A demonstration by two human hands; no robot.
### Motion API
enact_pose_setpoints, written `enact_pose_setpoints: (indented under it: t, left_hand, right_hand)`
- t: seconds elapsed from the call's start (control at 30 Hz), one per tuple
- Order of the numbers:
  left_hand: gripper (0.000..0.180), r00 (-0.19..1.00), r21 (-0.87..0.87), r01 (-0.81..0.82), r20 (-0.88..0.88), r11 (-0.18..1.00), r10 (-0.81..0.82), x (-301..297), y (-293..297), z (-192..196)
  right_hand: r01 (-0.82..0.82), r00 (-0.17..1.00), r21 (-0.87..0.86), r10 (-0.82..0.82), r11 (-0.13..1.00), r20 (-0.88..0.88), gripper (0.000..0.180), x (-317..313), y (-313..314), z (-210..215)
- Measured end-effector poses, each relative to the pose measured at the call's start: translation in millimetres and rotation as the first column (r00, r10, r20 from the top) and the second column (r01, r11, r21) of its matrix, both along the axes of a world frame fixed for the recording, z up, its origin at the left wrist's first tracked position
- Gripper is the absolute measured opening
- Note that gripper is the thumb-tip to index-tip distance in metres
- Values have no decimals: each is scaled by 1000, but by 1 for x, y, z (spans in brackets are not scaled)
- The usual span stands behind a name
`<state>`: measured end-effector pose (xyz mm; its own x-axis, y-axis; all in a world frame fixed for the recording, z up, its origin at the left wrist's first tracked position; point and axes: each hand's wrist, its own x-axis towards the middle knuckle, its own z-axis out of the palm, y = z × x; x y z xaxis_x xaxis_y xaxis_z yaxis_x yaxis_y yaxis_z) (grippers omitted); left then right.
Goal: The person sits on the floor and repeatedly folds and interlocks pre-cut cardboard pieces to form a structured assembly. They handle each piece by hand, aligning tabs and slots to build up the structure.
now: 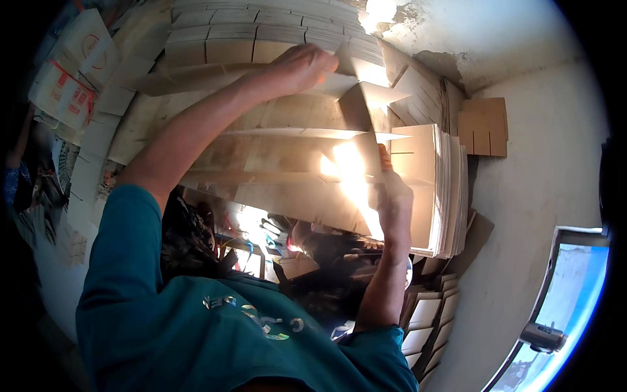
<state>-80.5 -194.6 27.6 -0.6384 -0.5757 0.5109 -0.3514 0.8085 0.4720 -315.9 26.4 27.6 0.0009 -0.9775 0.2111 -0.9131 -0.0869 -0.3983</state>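
Note:
A narrow cardboard divider strip [356, 108] stands on edge. It crosses several long cardboard strips [294, 132] that run from left to right over a wooden table [274, 204]. My left hand [302, 68] reaches to the far side with its fingers closed at the far end of the crossing strip. My right hand [394, 193] grips the near end of the same strip, thumb pointing up along it. Strong sunlight washes out part of the table beside the right hand, and the exact finger contact there is partly hidden.
Stacked flat cardboard pieces [228, 49] line the far side. Slotted cardboard sheets [444, 189] stand upright on the right, by a brown slotted piece [488, 127] on the wall. A white printed carton [68, 85] is at far left. More cardboard [424, 313] sits low right.

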Motion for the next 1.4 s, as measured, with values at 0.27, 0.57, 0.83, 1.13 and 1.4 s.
enact_pose_setpoints:
  t: [0.27, 0.57, 0.83, 1.13, 1.4]
  left_hand:
    - [29, 989, 212, -148, 58, 966, 139, 38, 47, 3]
    - [39, 977, 104, -169, 146, 980, 153, 101, 161, 2]
    - [36, 958, 191, -201, 241, 961, 152, 99, 178, -34]
    - [36, 965, 136, -198, 200, 971, 169, 88, 181, -39]
    - [22, 981, 175, -188, 89, 966, 175, 68, 178, -61]
  right_hand:
    - [-172, 984, 87, 167, 981, 62, 56, -24, 8, -18]
    - [522, 586, -183, -506, 833, -633, 47, -138, 93, -33]
    - [611, 772, -60, -611, 790, -176, 56, -203, 102, -62]
    - [356, 929, -463, -361, 811, 83, 32, -86, 75, 67]
    - [43, 959, -62, -24, 997, 284, 61, 21, 37, 79]
